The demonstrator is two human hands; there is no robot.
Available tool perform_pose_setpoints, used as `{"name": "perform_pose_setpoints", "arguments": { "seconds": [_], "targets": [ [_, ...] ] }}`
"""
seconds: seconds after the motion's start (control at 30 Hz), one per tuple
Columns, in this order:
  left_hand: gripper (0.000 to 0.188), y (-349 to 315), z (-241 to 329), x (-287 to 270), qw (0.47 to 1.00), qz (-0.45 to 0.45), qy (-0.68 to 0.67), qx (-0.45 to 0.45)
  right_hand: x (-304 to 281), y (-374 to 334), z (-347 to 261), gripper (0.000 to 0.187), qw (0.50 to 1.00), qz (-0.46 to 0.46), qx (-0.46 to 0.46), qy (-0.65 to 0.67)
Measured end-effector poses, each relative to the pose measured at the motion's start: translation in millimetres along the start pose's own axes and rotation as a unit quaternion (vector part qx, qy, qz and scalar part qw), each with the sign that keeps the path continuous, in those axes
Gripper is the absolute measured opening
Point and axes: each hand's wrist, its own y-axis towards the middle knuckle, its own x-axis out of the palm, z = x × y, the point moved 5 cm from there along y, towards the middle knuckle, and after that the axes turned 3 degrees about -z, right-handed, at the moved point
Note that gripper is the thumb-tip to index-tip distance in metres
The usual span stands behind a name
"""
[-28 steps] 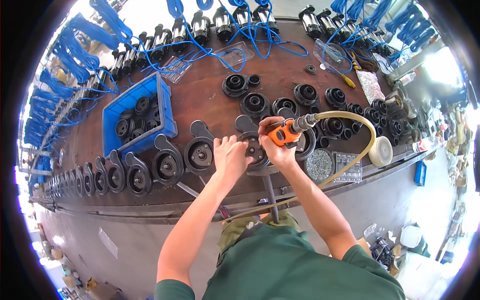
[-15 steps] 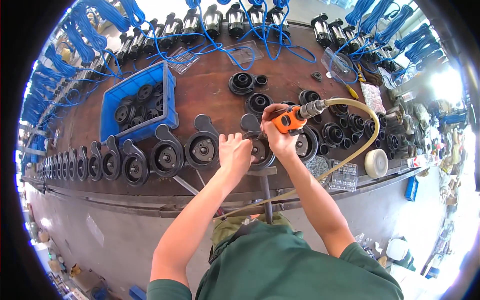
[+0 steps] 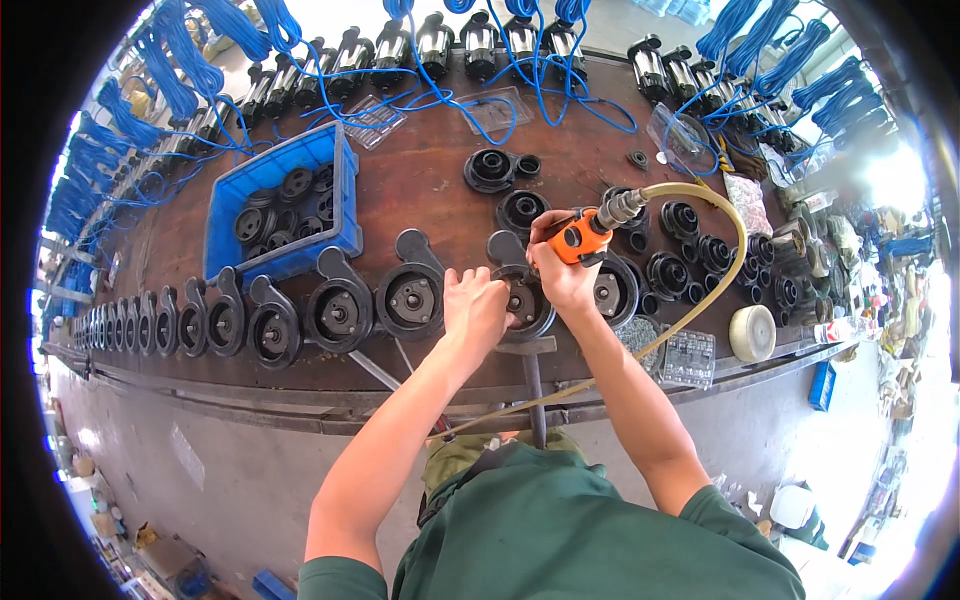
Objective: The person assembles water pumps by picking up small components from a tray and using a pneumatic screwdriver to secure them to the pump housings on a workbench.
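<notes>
My right hand [image 3: 566, 278] is wrapped round an orange air screwdriver [image 3: 582, 238] with a metal coupling and a yellowish hose [image 3: 741, 235]. The tool is held over a black round pump housing [image 3: 533, 322] at the table's front edge; its tip is hidden behind my hand. My left hand [image 3: 477, 312] grips the same housing by its left side, fingers curled over the rim. Just left stands another black housing [image 3: 411, 300] with a metal disc and screws in its middle. One more housing [image 3: 612, 290] sits right of my right hand.
A row of similar housings runs left along the edge. Behind it, a blue crate [image 3: 354, 200] holds black round parts. To the right lie black impeller-like parts [image 3: 667, 272], a pile of small screws [image 3: 640, 335], a clear tray [image 3: 689, 357] and a whitish roll [image 3: 752, 332]. Motors with blue cables line the back.
The view has shifted slightly, so the table's things sit a little farther right. Both hands stay at the same housing, with the screwdriver still in my right hand.
</notes>
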Motion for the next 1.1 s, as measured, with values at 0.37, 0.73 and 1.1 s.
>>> {"name": "perform_pose_setpoints", "arguments": {
  "seconds": [0.37, 0.73, 1.1],
  "targets": [
    [0.038, -2, -1, 2, 1.000, 0.011, 0.005, 0.004, 14, 3, -2, 0.018, 0.998, -0.038, -0.005, -0.042],
    [0.035, -4, 3, 3, 1.000, 0.027, 0.003, -0.015, 22, 2, -4, 0.016, 0.996, -0.066, -0.023, -0.051],
    [0.033, -3, 3, -1, 1.000, 0.018, 0.011, -0.001, 29, 1, -14, 0.014, 0.987, -0.115, -0.074, -0.083]
  ]
}}
